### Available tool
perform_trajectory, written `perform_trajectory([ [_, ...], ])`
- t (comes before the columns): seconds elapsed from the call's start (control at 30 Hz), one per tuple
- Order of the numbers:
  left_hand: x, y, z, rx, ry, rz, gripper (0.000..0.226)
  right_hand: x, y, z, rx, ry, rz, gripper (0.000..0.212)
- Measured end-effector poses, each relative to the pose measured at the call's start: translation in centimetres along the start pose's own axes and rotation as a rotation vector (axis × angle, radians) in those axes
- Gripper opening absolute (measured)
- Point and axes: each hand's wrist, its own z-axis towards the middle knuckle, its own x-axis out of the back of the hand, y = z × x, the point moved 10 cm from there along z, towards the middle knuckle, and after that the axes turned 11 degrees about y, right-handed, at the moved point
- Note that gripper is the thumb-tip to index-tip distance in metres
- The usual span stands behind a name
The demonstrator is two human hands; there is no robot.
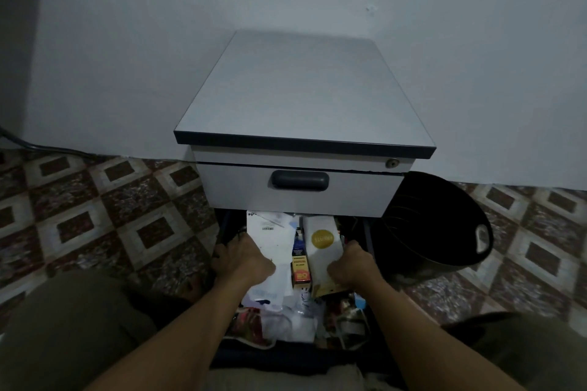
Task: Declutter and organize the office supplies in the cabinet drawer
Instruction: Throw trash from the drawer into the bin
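Note:
A grey cabinet (305, 98) stands against the wall with its upper drawer (298, 189) closed. The lower drawer (279, 355) is pulled out toward me and crammed with papers, boxes and packets. My left hand (246, 259) grips a white paper packet with a barcode (273, 232) at the drawer's left. My right hand (354, 267) grips a white box with a gold round label (322, 244) at the right. A small orange and dark box (301, 267) lies between the two hands.
A black plastic basket (432, 225) sits on the patterned tile floor just right of the cabinet. A dark cable (38, 146) runs along the wall at the left. My knees (70, 327) flank the open drawer.

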Motion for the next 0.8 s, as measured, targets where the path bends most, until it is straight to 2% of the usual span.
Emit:
perform_trajectory([
  [0.1,0.0,0.6,-0.5,-0.009,0.001,-0.058,0.065,-0.3,0.7,-0.4,0.011,-0.027,-0.041,0.061],
  [0.23,0.9,0.6,-0.5,0.077,0.025,-0.242,0.072,-0.7,0.7,-0.8,0.012,-0.013,-0.063,0.070],
  [0.37,1.2,0.7,-0.1,0.083,0.013,-0.266,0.071,-0.8,-0.1,-1.3,-0.017,0.085,-0.029,0.069],
  [0.5,1.3,1.1,-0.4,0.059,-0.016,-0.339,0.046,-0.9,-0.3,-1.5,-0.028,0.115,-0.006,0.061],
  [0.8,1.1,0.4,0.4,0.162,-0.065,-0.591,0.018,-0.6,-0.4,-1.5,0.018,0.121,0.138,0.063],
])
